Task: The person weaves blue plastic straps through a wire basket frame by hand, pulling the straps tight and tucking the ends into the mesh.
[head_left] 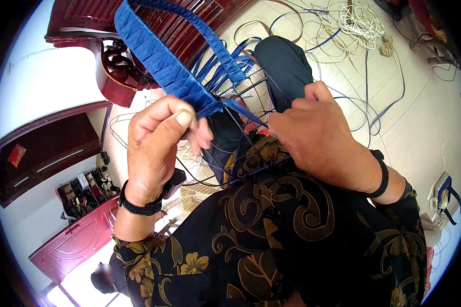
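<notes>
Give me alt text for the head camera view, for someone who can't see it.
A person's right hand grips a narrow blue strip above a dark wire frame, the left hand beside a wide blue band. Pale tangled cord lies on the tiled floor at upper right; a carved dark-red wooden seat stands at upper left.

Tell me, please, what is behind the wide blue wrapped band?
Behind the wide blue wrapped band, a dark red wooden bench shows on both sides, with blue strips past the band's right edge. Whatever lies directly behind the band is covered.
</notes>
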A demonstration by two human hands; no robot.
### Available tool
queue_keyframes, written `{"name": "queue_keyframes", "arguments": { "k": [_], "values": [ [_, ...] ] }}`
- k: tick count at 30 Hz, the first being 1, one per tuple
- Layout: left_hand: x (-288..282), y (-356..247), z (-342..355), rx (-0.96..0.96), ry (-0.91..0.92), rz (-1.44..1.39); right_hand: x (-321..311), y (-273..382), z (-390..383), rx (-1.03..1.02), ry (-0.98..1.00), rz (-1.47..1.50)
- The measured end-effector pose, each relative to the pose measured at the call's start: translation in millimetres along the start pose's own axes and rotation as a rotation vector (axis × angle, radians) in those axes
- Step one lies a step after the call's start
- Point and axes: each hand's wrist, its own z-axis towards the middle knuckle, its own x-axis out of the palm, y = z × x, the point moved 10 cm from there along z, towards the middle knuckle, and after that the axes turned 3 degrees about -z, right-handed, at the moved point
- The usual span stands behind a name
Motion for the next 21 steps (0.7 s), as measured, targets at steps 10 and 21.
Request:
{"name": "queue_keyframes", "arguments": {
  "k": [10,21],
  "values": [
    [33,-41,9,0.413,-0.046,1.18,-5,-5,12,0.105,0.121,0.149],
    [35,-26,17,0.377,0.006,1.142,5,-2,16,0.182,0.25,0.173]
  ]
}}
